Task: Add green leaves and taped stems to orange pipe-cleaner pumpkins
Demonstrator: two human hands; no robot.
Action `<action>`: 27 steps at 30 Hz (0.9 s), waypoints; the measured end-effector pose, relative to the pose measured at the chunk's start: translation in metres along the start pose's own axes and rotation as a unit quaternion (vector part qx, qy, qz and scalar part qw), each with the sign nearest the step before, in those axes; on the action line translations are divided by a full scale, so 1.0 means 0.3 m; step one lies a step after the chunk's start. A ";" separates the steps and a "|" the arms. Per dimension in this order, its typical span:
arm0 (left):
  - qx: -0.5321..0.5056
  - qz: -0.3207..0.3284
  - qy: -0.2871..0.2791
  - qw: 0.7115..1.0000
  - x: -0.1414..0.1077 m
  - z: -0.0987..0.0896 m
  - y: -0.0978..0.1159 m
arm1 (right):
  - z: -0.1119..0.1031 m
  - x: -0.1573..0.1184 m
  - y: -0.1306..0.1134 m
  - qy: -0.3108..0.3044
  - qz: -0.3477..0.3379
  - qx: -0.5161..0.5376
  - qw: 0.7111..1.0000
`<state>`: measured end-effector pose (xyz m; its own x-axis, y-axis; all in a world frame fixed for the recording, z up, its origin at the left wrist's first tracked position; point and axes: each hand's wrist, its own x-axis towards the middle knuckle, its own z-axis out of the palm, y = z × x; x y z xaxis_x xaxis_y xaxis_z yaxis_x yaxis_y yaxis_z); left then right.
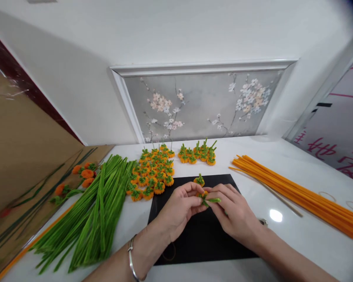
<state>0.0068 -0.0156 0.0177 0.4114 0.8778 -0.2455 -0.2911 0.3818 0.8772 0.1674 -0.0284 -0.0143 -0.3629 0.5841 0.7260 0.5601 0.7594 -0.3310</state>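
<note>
Over a black mat [191,239], both my hands meet around a small orange and green pipe-cleaner flower [204,198]. My left hand [184,203] pinches it from the left, fingers curled. My right hand [231,209] closes on its other side, where a short green pipe-cleaner end [214,200] sticks out to the right. Fingers cover much of the flower. Just beyond my fingertips, a similar finished-looking flower [199,180] rests at the mat's far edge.
Left of the mat lie many green pipe cleaners [101,211] and a cluster of orange flowers [151,172]. More flowers [197,152] stand farther back. Orange pipe cleaners [297,192] and a thin stick [282,199] lie right. A framed floral panel [206,105] backs the white table [285,243].
</note>
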 end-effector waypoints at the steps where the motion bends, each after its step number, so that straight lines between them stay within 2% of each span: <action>1: -0.002 0.002 0.001 1.000 -0.003 0.003 0.000 | 0.000 -0.001 0.001 -0.001 -0.003 -0.004 1.000; 6: 0.012 -0.009 -0.009 1.000 -0.004 -0.006 0.004 | 0.002 -0.004 0.008 0.006 0.012 -0.005 1.000; 12: 0.026 -0.047 -0.076 0.996 -0.001 -0.041 0.030 | -0.001 -0.006 0.019 0.009 0.068 0.041 0.997; 15: 0.090 -0.026 -0.073 0.993 -0.003 -0.037 0.032 | -0.003 -0.009 0.020 -0.008 0.090 0.053 0.994; 19: 0.192 0.033 -0.073 0.978 0.000 -0.022 0.019 | -0.006 -0.010 0.021 -0.045 0.095 0.062 0.993; 23: 0.234 0.058 -0.072 0.968 0.006 -0.021 0.004 | -0.005 -0.010 0.028 -0.065 0.063 0.064 0.994; 27: 0.253 0.076 -0.065 0.962 0.013 -0.026 -0.009 | 0.001 -0.013 0.035 -0.074 0.066 0.061 0.993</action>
<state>0.0023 -0.0110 0.0112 0.5107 0.8566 -0.0741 0.0887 0.0332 0.9955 0.1745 -0.0226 -0.0206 -0.4024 0.7097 0.5783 0.5194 0.6972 -0.4941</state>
